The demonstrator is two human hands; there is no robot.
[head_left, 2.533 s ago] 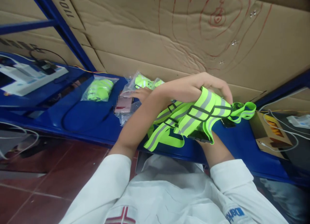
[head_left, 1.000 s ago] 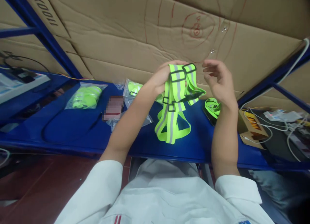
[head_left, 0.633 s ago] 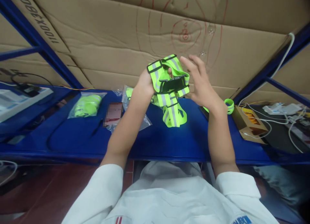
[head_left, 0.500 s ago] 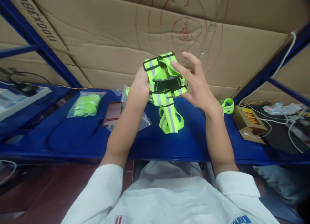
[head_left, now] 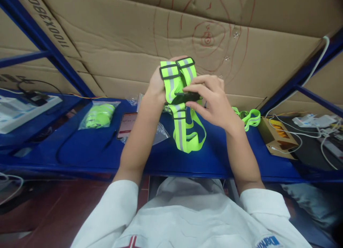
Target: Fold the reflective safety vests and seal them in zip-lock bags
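Raised over the blue table is a neon-yellow reflective harness (head_left: 182, 133) with grey stripes and black slide buckles. My left hand (head_left: 157, 84) grips its folded straps from behind, with the fingers mostly hidden by the webbing. Two black buckles show at the top of the bundle. My right hand (head_left: 211, 99) pinches the black part (head_left: 189, 97) in the middle of the harness between thumb and fingers. Below the hands, looped straps hang down close to the tabletop.
On the blue table (head_left: 187, 165) lie a clear bag of yellow straps (head_left: 99, 115), a card (head_left: 127, 124) and an empty-looking plastic bag (head_left: 160, 134). More yellow straps (head_left: 252, 119) rest beside an open cardboard box (head_left: 278, 139). Cardboard (head_left: 120, 55) walls the back; power strips and cables flank both sides.
My right hand has come in from the harness's right side, its spread fingers closing on the black middle part. The hanging loops have swung and opened wider.
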